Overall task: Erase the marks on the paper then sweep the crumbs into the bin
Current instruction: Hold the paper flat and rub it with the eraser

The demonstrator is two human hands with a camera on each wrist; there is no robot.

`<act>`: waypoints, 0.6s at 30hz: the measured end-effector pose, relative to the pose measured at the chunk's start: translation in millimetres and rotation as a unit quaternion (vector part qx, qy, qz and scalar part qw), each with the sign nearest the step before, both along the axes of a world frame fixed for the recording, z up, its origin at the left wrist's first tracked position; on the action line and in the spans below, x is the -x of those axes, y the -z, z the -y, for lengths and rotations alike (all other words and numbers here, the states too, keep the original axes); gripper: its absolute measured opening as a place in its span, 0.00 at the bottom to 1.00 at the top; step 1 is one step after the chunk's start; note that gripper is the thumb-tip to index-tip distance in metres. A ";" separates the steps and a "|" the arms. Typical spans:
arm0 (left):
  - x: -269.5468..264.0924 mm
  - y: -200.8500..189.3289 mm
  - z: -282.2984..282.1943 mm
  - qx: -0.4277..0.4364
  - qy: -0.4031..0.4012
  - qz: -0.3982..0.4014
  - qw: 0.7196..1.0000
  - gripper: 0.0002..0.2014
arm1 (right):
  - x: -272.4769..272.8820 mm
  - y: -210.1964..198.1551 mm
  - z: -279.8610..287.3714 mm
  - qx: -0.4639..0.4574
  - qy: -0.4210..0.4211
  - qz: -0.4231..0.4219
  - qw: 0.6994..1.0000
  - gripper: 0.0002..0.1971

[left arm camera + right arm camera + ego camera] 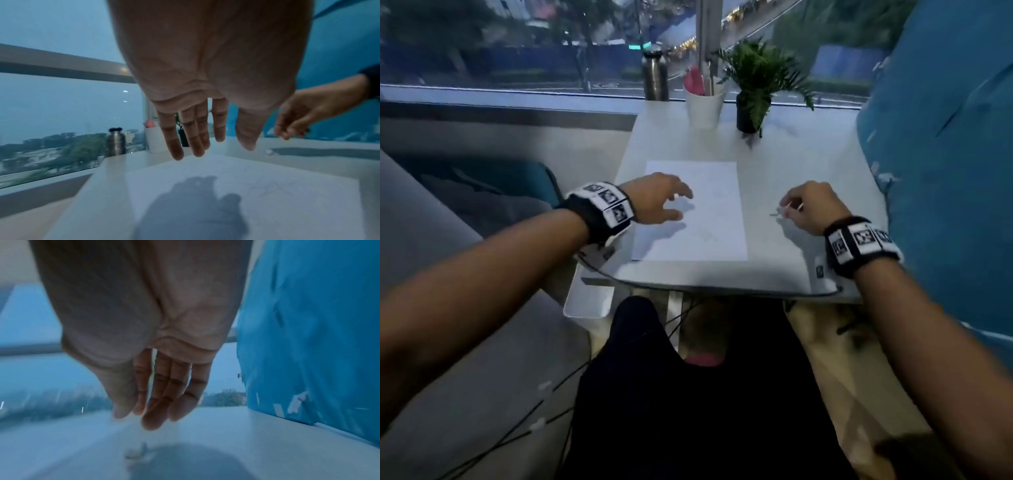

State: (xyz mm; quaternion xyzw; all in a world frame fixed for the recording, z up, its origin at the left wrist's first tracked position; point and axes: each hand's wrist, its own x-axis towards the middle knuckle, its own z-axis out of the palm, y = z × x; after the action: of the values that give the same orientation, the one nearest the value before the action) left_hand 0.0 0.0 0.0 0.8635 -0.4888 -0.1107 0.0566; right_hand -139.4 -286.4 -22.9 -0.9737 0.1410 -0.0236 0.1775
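Observation:
A white paper [709,226] lies in the middle of the white table [791,161], with faint pencil marks [271,190] on it. My left hand [678,205] hovers over the paper's left edge with fingers spread and straight, holding nothing; its shadow falls on the sheet. My right hand [789,209] hangs just right of the paper with loose fingers [152,418], empty. Under it a small whitish piece, probably the eraser [774,214], lies on the table, blurred in the right wrist view. A white bin [589,301] sits below the table's front left corner.
At the table's far edge by the window stand a steel bottle [655,75], a white cup [703,106] with a pink item in it, and a potted plant [756,85]. A blue padded wall [945,137] borders the right side. A grey seat [431,240] is at left.

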 end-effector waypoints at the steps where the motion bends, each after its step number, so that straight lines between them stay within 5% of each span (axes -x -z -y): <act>1: -2.0 4.7 17.4 -0.015 0.006 -0.003 1.000 0.27 | -11.1 4.2 5.8 0.000 0.015 -0.019 1.000 0.07; 9: -1.7 49.0 65.7 -0.128 -0.012 -0.030 0.991 0.50 | -38.8 3.1 3.8 0.021 0.023 -0.106 0.994 0.06; 18: -9.4 67.8 52.8 -0.086 -0.024 -0.077 0.993 0.61 | -47.7 1.9 -44.3 -0.054 -0.102 -0.051 0.992 0.04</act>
State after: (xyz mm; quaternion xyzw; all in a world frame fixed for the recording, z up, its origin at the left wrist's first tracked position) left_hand 9.4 -52.8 -67.8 0.8654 -0.4511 -0.2172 0.0227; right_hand -91.6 -242.0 -24.7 -0.9718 0.0509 0.0523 0.2241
